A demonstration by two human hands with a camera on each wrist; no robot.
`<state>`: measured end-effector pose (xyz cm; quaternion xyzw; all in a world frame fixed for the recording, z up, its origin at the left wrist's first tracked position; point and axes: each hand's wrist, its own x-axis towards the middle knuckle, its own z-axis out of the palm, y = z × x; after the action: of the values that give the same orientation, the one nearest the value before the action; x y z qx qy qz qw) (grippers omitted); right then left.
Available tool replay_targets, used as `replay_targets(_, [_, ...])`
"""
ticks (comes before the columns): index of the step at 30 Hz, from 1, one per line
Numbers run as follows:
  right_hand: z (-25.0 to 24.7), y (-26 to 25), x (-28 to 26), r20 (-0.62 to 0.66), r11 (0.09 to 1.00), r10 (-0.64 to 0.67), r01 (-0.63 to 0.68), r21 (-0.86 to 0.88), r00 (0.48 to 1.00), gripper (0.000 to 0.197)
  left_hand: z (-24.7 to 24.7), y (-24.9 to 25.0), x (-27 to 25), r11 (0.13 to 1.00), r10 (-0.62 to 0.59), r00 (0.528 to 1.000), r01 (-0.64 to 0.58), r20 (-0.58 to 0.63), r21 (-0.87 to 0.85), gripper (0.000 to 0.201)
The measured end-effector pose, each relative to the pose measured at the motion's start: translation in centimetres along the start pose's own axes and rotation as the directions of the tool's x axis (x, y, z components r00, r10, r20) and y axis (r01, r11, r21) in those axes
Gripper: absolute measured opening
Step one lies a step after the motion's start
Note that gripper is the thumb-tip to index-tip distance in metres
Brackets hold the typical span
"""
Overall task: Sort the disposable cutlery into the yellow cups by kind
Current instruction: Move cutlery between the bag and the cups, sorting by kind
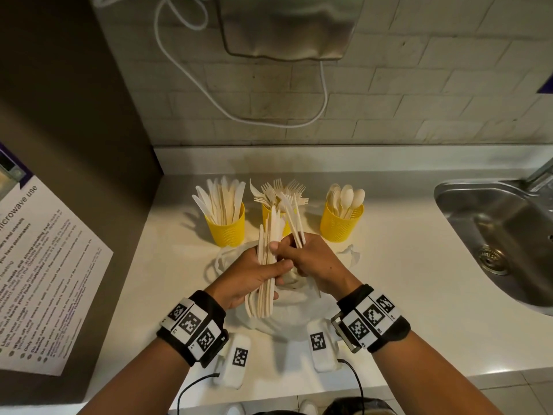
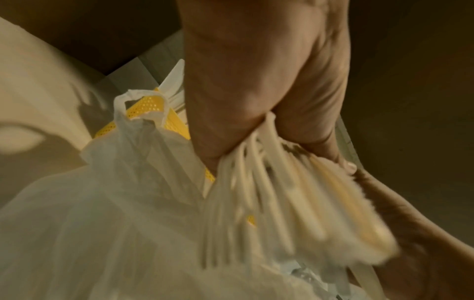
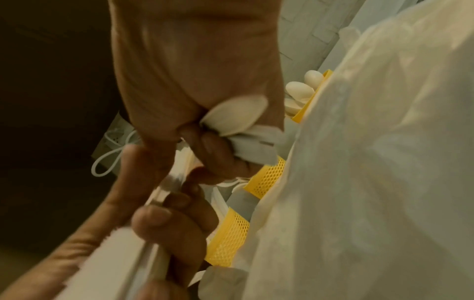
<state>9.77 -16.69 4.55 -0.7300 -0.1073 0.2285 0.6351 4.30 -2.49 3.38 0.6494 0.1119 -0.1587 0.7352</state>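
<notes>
— Where are the yellow cups?

— Three stand in a row on the white counter, near the wall. The left cup holds knives. The middle cup holds forks and is partly hidden behind the hands. The right cup holds spoons.

— What is the left hand doing?

— Its grip is tight around a thick bundle of cutlery. The bundle stands up in front of the middle cup.

— And the right hand?

— It touches the bundle with its fingertips. Its grip also holds a few white pieces that stick up. The right wrist view shows a spoon bowl in its curled fingers.

— What is under the hands?

— A white plastic bag lies on the counter. A metal sink is off to the right.
</notes>
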Motion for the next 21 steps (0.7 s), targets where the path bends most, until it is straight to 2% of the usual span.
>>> replay_targets(5, [-0.8, 0.5, 0.6, -0.091, 0.999, 0.033, -0.033, 0.002, 0.995, 0.019, -0.3, 0.2, 0.0, 0.978, -0.045, 0.999, 0.049, 0.021, -0.204, 0.025])
replay_targets(9, [-0.8, 0.4, 0.8, -0.168, 1.0, 0.029, -0.029, -0.001, 0.985, 0.012, -0.8, 0.1, 0.4, 0.951, -0.088, 0.995, 0.098, 0.049, -0.292, 0.026])
replay_targets(16, [-1.0, 0.2, 0.9, -0.186, 1.0, 0.01, -0.005, 0.028, 0.982, 0.014, -1.4, 0.0, 1.1, 0.968, -0.097, 0.991, 0.073, -0.088, -0.238, 0.027])
replay_targets(21, [-0.9, 0.4, 1.0, -0.2, 0.998, -0.045, 0.05, 0.022, 0.979, 0.014, -1.1, -0.1, 1.5, 0.962, -0.104, 0.992, 0.082, -0.073, -0.26, 0.027])
